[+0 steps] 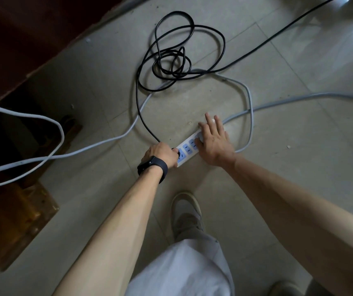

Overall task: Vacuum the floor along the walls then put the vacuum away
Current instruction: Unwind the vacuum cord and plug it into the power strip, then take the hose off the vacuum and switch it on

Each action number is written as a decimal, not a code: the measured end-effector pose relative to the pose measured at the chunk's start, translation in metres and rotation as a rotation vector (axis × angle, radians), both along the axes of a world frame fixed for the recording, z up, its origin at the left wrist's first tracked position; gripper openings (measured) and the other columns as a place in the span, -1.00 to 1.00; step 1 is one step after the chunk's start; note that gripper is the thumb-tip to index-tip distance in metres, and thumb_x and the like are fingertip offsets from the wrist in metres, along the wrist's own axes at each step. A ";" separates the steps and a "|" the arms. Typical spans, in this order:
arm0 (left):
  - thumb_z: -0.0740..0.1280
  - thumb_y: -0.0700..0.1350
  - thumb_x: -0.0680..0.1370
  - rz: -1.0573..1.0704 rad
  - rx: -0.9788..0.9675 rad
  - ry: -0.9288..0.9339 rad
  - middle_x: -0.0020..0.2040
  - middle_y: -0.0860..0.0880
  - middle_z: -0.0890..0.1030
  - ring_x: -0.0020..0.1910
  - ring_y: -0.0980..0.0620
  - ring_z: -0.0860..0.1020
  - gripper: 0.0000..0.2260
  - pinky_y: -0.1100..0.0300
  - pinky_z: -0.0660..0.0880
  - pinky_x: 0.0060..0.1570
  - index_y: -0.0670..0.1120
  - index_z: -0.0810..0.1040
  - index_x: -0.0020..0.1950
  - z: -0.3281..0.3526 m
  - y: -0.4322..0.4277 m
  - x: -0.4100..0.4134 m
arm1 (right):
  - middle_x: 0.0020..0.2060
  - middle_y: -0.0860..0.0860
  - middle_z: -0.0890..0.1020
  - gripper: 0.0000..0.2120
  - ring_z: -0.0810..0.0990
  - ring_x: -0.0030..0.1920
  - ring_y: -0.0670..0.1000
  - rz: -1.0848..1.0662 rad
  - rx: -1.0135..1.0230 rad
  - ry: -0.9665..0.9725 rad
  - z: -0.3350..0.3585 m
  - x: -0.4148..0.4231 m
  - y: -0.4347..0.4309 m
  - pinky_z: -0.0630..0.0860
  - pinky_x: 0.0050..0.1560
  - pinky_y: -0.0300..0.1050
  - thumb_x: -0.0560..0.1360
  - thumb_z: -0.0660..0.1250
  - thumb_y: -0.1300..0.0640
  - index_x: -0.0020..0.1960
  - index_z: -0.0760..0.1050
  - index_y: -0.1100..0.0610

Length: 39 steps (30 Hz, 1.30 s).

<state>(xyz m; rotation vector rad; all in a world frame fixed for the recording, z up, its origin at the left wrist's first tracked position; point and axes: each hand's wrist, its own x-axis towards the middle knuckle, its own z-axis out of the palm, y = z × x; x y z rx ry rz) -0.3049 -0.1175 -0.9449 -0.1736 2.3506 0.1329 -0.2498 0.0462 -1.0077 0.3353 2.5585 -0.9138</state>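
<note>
A white power strip (187,148) with blue sockets lies on the tiled floor. My left hand (160,154), a dark band on its wrist, grips the black plug (176,152) at the strip's near end. From the plug a black cord (171,60) runs up into a loose tangle of loops on the floor. My right hand (213,142) lies flat on the strip's far end with straight fingers, pressing it down. The vacuum itself is out of view.
A grey-white cable (250,99) loops around the strip and trails off left and right across the floor. Dark wooden furniture (11,50) stands at the left. My grey shoe (187,214) and light trouser leg are below the hands.
</note>
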 end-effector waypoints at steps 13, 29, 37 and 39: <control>0.21 0.01 0.64 -0.280 -0.079 0.224 0.07 -0.24 0.61 0.08 -0.24 0.59 -0.72 0.05 0.41 -0.21 -0.21 0.42 0.15 -0.020 0.020 0.025 | 0.69 0.03 -0.16 -0.41 -0.26 0.66 0.13 0.009 0.010 -0.033 0.004 0.001 0.000 0.01 0.61 0.31 0.71 0.10 -0.09 0.66 0.05 0.09; 0.08 -0.17 0.62 -0.727 -0.146 0.382 0.13 -0.09 0.59 0.13 -0.14 0.54 -0.76 0.09 0.29 -0.16 -0.09 0.39 0.26 -0.001 -0.007 0.015 | 0.68 0.16 -0.17 -0.13 -0.15 0.67 0.24 0.176 0.098 0.062 0.004 0.023 0.019 0.04 0.60 0.27 0.58 0.39 -0.18 0.70 0.00 0.01; 0.34 -0.15 0.51 -0.814 -0.171 0.391 -0.13 -0.05 0.64 -0.19 -0.05 0.63 -0.83 0.16 0.44 -0.24 -0.06 0.55 0.10 0.004 -0.004 -0.009 | 0.69 0.02 -0.14 -0.33 -0.16 0.68 0.09 0.179 0.160 0.107 -0.004 -0.007 0.020 0.04 0.60 0.21 0.70 0.11 -0.21 0.70 -0.04 -0.06; 0.52 -0.13 0.32 -0.849 -0.210 0.475 -0.34 -0.02 0.60 -0.42 0.00 0.59 -0.81 0.23 0.40 -0.43 -0.03 0.62 -0.11 0.006 -0.003 -0.013 | 0.69 0.00 -0.15 -0.34 -0.17 0.68 0.07 0.172 0.169 0.095 -0.005 -0.008 0.020 0.03 0.60 0.19 0.70 0.10 -0.21 0.70 -0.06 -0.08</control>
